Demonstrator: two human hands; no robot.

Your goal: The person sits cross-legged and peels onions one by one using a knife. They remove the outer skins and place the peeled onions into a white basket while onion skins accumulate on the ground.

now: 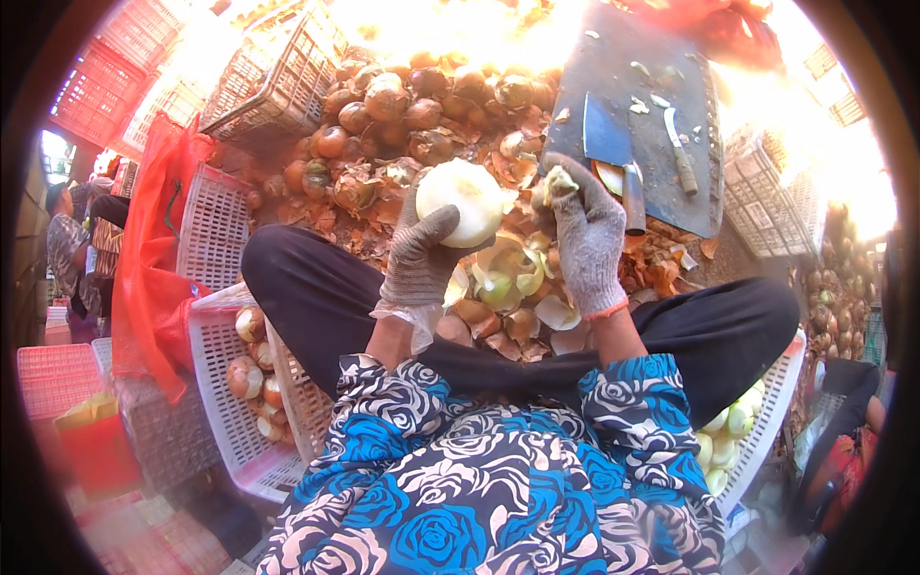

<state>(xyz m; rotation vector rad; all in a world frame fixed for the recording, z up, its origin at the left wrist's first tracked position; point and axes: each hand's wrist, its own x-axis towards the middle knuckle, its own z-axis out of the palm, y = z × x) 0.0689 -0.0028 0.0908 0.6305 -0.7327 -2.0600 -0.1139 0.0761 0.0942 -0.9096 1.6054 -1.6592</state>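
Observation:
My left hand (430,248), in a striped grey-brown glove over a clear plastic one, holds a peeled white onion (461,200) in front of me. Close to its right is my right hand (591,233), in a grey knit glove with an orange cuff. Its fingers are curled around a small pale yellowish scrap (560,181), which looks like onion skin. Below both hands, between my legs, lies a heap of onion peels (528,295), brown and pale green. A cleaver (607,133) and a small curved knife (679,151) lie on a dark board (654,72) at the upper right.
Unpeeled onions (424,108) are piled beyond my hands. A plastic crate (248,402) with onions stands at my left, and peeled onions (733,438) fill one at my right. Red netting (147,266) hangs at the left. Other people (72,244) sit at both sides.

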